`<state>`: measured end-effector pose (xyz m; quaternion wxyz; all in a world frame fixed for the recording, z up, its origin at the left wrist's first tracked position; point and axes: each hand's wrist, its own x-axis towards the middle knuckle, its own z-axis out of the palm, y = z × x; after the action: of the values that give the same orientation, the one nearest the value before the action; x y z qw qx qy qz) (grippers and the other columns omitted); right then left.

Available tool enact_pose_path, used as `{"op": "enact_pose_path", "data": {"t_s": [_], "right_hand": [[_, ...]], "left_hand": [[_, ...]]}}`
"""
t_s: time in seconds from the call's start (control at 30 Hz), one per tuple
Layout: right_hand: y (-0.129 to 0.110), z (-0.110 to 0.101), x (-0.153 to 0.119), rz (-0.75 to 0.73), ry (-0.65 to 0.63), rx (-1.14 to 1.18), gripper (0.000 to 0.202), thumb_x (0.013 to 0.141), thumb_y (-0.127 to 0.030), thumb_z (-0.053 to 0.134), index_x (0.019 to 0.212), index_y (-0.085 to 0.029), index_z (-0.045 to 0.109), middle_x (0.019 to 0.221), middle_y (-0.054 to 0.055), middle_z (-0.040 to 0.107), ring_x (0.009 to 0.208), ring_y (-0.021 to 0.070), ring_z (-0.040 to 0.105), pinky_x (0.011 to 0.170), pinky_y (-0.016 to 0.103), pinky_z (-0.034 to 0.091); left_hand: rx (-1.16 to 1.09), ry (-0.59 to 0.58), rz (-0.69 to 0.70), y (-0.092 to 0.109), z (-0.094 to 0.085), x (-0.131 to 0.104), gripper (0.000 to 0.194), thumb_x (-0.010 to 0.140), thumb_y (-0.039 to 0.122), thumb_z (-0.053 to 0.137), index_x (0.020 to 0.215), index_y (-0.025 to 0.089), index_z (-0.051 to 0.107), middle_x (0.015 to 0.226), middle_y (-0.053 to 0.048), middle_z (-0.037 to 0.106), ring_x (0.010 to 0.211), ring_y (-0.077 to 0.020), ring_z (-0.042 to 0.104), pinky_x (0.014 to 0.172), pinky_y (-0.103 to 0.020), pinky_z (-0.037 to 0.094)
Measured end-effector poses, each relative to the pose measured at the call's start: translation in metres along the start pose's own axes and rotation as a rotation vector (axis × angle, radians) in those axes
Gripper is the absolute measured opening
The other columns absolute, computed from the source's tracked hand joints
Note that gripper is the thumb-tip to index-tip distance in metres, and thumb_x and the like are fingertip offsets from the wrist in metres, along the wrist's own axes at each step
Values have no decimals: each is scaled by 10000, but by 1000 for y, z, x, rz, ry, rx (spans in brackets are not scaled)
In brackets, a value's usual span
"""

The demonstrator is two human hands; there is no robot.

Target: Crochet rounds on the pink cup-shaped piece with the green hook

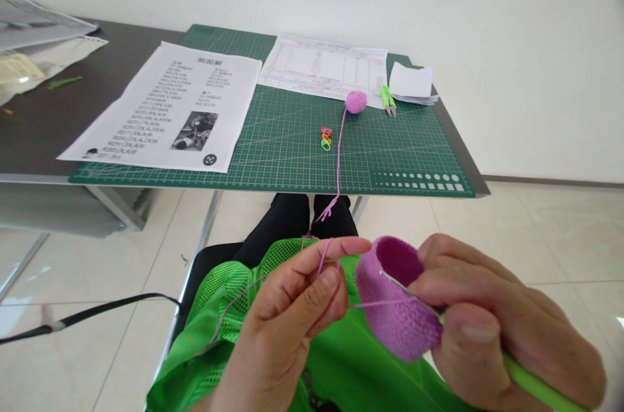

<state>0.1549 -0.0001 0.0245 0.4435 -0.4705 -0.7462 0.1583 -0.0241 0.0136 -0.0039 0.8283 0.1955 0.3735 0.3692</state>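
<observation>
A hollow pink crocheted piece (402, 311) hangs beside my right hand (492, 321), its open rim facing up. My right hand is closed around the green handle of a crochet hook (536, 383) and also pinches the edge of the piece. The metal shaft lies across the front of the piece. Pink yarn (373, 303) runs from there to my left hand (305, 295). That hand has yarn looped round its extended index finger, with the thumb and other fingers closed on the strand. The index fingertip is by the rim of the piece.
On the green cutting mat (292, 158) lie a pink yarn ball (355, 102), coloured stitch markers (326, 138), green snips (388, 101), printed sheets (195, 87) and small white papers (411, 82). Yarn trails over the table's front edge to my lap. A black strap (97, 313) is at left.
</observation>
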Motion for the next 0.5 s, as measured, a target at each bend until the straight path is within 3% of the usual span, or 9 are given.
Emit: {"op": "enact_pose_path", "data": {"t_s": [0.17,0.3,0.4,0.5], "right_hand": [[-2,5,11,-69,-18,11,311,935,-436,622,717,-215,635,593,18,570,547,171,569,458,314,485],[-2,10,10,-59,-21,5,328,925,-446,633,689,-219,626,581,14,573,553,170,581,480,310,510],[-2,11,6,-12,0,9,283,944,-341,611,689,-217,615,569,3,585,529,155,577,489,298,514],[-3,12,5,43,21,18,259,947,-181,549,695,-202,603,544,-13,595,501,122,574,521,271,518]], "left_hand": [[150,35,212,1,6,-1,271,1018,248,543,1146,319,771,665,25,582,674,-98,478,697,-134,438],[200,102,421,-6,13,-3,331,951,304,664,1254,433,703,975,24,701,845,-102,595,767,-136,489],[231,55,390,-12,16,-5,508,899,312,737,1332,539,601,1146,37,722,864,-92,646,751,-132,510],[184,-39,335,-16,16,-6,701,890,261,751,1422,600,446,1041,42,755,786,-84,645,750,-160,528]]}}
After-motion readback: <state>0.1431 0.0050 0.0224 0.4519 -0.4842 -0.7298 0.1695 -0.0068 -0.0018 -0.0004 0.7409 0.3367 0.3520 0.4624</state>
